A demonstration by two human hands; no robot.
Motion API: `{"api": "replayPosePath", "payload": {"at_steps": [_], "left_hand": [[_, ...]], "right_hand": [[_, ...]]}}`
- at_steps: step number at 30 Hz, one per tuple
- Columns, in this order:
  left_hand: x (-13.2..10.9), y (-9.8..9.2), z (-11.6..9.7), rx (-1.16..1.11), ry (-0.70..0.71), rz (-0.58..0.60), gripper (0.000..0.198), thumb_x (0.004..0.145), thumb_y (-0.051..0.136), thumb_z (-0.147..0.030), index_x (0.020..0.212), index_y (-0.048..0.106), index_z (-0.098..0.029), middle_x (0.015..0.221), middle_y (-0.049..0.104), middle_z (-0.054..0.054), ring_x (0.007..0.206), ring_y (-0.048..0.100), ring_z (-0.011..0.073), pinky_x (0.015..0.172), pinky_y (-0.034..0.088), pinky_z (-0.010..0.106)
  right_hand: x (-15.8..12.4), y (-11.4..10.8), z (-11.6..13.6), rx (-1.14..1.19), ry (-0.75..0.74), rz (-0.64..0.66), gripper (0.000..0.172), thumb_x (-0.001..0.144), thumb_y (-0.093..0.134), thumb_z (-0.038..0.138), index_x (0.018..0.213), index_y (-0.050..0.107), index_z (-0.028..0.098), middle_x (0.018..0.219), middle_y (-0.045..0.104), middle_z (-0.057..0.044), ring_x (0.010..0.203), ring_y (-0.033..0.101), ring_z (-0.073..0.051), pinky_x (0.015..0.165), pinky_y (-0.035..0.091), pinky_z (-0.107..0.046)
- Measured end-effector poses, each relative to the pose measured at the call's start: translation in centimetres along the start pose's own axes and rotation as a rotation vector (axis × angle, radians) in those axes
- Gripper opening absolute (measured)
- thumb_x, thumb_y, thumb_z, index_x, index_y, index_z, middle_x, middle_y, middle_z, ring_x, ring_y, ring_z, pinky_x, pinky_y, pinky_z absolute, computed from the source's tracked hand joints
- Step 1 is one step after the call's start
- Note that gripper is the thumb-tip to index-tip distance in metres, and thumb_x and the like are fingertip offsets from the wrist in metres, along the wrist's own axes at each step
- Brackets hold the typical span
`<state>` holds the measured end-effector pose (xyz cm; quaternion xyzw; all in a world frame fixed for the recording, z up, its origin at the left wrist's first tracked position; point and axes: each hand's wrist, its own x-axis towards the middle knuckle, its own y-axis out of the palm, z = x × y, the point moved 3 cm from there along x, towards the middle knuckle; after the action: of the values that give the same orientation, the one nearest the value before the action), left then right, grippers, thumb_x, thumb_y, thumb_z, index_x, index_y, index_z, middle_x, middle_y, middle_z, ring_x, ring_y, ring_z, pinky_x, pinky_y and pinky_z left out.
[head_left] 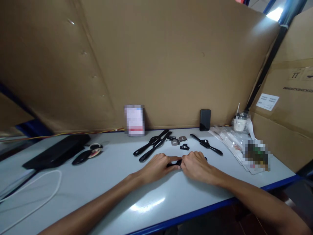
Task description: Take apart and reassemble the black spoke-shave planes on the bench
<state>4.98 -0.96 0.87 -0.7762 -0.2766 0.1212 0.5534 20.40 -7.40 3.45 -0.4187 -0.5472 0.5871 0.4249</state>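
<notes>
Near the middle of the table, a black spokeshave (174, 163) is held between both my hands, mostly covered by them. My left hand (158, 167) is closed on its left part, thumb and forefinger pinching it. Wrapped around the middle and right is my right hand (197, 165), with a dark end showing past the knuckles. Beyond my left hand, two more black spokeshaves (151, 143) lie side by side at a slant. Another black spokeshave (206, 143) rests beyond my right hand. Between them lie flat grey metal blades (175, 142) and a small black cap piece (184, 147).
A dark phone (205, 120) and a blurred card (134, 120) lean against the cardboard wall (171, 65). Plastic packets (232, 145) and a cup (239, 123) occupy the right. A black case (58, 150), dark oval object (81, 157) and white cable (55, 192) lie left.
</notes>
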Motion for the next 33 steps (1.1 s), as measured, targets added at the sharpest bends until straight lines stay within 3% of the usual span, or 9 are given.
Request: {"api": "replayPosePath", "payload": {"at_steps": [4,9,13,16,21,27,31,33], "left_hand": [[-0.1,0.3,0.2,0.011,0.016,0.007,0.043,0.103,0.050,-0.051,0.127,0.072,-0.022,0.077,0.079,0.005,0.069,0.071,0.0222,0.065,0.043,0.028],[-0.2,0.2,0.1,0.024,0.013,0.018,0.046,0.103,0.048,-0.052,0.130,0.070,-0.022,0.090,0.081,0.008,0.071,0.071,0.0220,0.065,0.045,0.029],[-0.4,0.0,-0.1,0.005,0.002,0.027,0.048,0.104,0.046,-0.051,0.137,0.067,-0.023,0.094,0.081,0.008,0.065,0.069,0.0199,0.062,0.046,0.028],[-0.5,0.0,0.0,0.012,0.023,0.005,0.049,0.103,0.048,-0.053,0.135,0.068,-0.023,0.091,0.081,0.007,0.070,0.072,0.0212,0.065,0.050,0.028],[-0.8,-0.1,0.8,-0.005,0.085,-0.197,0.045,0.100,0.053,-0.056,0.129,0.073,-0.027,0.095,0.081,0.006,0.075,0.074,0.0213,0.070,0.056,0.029],[-1.1,-1.2,0.8,-0.043,0.067,-0.421,0.048,0.100,0.050,-0.057,0.126,0.073,-0.023,0.072,0.069,0.000,0.060,0.063,0.0162,0.063,0.054,0.027],[-1.0,-2.2,1.2,-0.107,-0.025,-0.540,0.053,0.101,0.046,-0.054,0.143,0.058,-0.024,0.099,0.073,0.005,0.081,0.068,0.0217,0.055,0.051,0.025],[-0.8,-2.5,2.0,-0.080,-0.060,-0.609,0.055,0.101,0.047,-0.053,0.147,0.052,-0.023,0.112,0.072,0.008,0.093,0.069,0.0249,0.063,0.055,0.028]], "right_hand": [[-0.1,-0.6,-0.3,0.036,-0.029,0.006,0.033,0.103,0.045,0.026,0.101,0.075,0.012,0.097,0.076,-0.020,0.088,0.071,-0.031,0.073,0.043,-0.037],[0.1,-2.3,-3.8,0.139,-0.127,-0.090,0.025,0.100,0.059,0.039,0.106,0.070,0.017,0.108,0.075,-0.012,0.100,0.067,-0.027,0.078,0.041,-0.033],[0.3,-1.9,-6.0,0.165,-0.172,0.147,0.027,0.084,0.078,0.036,0.103,0.070,0.019,0.104,0.072,-0.008,0.097,0.064,-0.023,0.074,0.040,-0.028],[0.6,-1.6,-6.3,0.211,-0.167,0.182,0.017,0.083,0.078,0.033,0.091,0.069,0.020,0.091,0.070,-0.003,0.087,0.061,-0.019,0.067,0.036,-0.025],[1.1,-1.1,-5.9,0.246,-0.247,0.216,0.021,0.090,0.073,0.029,0.073,0.063,0.020,0.070,0.059,0.003,0.074,0.055,-0.015,0.063,0.033,-0.025],[0.9,-2.3,-6.4,0.259,-0.217,0.082,0.012,0.093,0.069,0.020,0.082,0.066,0.018,0.080,0.065,0.001,0.079,0.056,-0.014,0.067,0.033,-0.024],[0.8,-3.9,-8.9,0.297,-0.145,-0.009,0.007,0.097,0.063,0.019,0.093,0.069,0.017,0.084,0.067,0.001,0.078,0.058,-0.014,0.066,0.034,-0.023],[0.7,-4.5,-11.4,0.320,-0.077,-0.058,0.009,0.098,0.062,0.020,0.097,0.070,0.016,0.088,0.069,0.001,0.083,0.061,-0.014,0.070,0.038,-0.023]]}}
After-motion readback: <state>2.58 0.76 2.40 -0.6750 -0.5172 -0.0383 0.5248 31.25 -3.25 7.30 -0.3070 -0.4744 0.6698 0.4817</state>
